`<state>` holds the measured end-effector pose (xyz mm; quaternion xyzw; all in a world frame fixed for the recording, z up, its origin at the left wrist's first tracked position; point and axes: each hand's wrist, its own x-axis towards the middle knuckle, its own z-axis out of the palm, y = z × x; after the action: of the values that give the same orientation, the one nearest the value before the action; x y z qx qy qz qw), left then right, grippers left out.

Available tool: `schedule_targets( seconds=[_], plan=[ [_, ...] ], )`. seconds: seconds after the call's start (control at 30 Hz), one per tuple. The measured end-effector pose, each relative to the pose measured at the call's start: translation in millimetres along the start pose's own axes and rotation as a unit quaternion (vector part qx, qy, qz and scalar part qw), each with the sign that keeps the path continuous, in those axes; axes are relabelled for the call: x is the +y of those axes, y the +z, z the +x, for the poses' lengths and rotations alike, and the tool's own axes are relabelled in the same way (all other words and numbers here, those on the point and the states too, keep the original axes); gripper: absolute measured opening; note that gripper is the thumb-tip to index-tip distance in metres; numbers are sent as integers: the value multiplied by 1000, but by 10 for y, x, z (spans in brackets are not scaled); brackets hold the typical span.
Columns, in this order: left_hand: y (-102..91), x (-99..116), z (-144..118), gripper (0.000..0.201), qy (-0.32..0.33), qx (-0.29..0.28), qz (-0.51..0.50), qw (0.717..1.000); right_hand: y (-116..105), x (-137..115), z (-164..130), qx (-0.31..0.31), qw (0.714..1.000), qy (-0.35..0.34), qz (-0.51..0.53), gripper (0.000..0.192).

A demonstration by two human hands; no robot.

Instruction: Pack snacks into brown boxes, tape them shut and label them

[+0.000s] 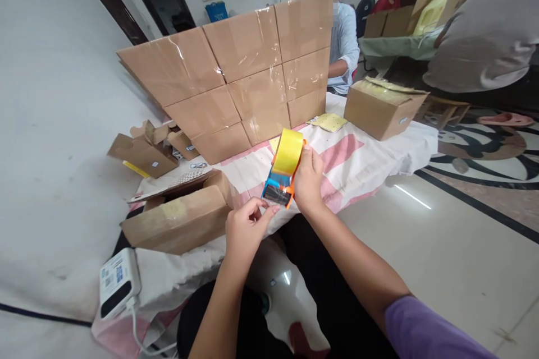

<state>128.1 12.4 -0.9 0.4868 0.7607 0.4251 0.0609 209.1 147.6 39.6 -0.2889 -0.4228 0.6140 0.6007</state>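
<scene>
Head view: tape dispenser (pixel 283 175) held above the cloth-covered table (pixel 370 157)
Right hand (pixel 309 179): fingers wrapped around dispenser's right side
Left hand (pixel 245 231): fingertips pinched at dispenser's front edge, just below it
Nearby: open cardboard box (pixel 181 216) left; taped box stack (pixel 236 81) behind

1. 2 bare forearms are seen, entering from the bottom edge of the view.
2. A short purple fabric sleeve (pixel 425 328) is worn on the right arm; only its lower part is shown.
3. No sleeve is seen on the left arm, which is bare up to the bottom edge of the view.
4. The bare left hand (pixel 245 230) and bare right hand (pixel 309 178) are ungloved; no rings, watch or bracelets are seen.
5. Dark black clothing (pixel 320 286) is worn over the lap.
</scene>
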Motion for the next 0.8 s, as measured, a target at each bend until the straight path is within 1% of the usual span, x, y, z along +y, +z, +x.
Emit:
schedule_targets(
  seconds=[0.1, 0.17, 0.27, 0.33, 0.4, 0.47, 0.57, 0.67, 0.73, 0.8],
  plan=[
    [55, -60, 3, 28, 38, 40, 26, 998, 35, 20, 6, 13, 998, 49, 40, 29],
    [92, -92, 19, 30, 66, 64, 28, 995, 56, 64, 22, 10, 993, 98, 62, 27],
    [134, -111, 68, 33, 76, 69, 16, 995, 72, 143, 56, 14, 984, 151, 91, 25],
    [155, -101, 109, 35, 69, 60, 0, 996, 64, 177, 81, 28, 981, 159, 107, 24],
    [171, -82, 144, 35, 71, 45, -26, 996, 40, 186, 104, 35, 983, 140, 117, 24],
    [181, -66, 170, 34, 81, 30, -44, 995, 2, 171, 123, 34, 987, 104, 115, 26],
    [179, -68, 194, 27, 96, 15, -41, 994, -57, 127, 141, 37, 995, 30, 87, 29],
    [159, -80, 210, 20, 112, 4, -41, 993, -97, 94, 154, 37, 997, -40, 58, 33],
    [142, -71, 216, 17, 128, 9, -49, 991, -110, 90, 162, 33, 997, -51, 57, 36],
    [129, -48, 218, 16, 140, 19, -51, 989, -112, 98, 166, 32, 997, -45, 61, 37]
  ],
)
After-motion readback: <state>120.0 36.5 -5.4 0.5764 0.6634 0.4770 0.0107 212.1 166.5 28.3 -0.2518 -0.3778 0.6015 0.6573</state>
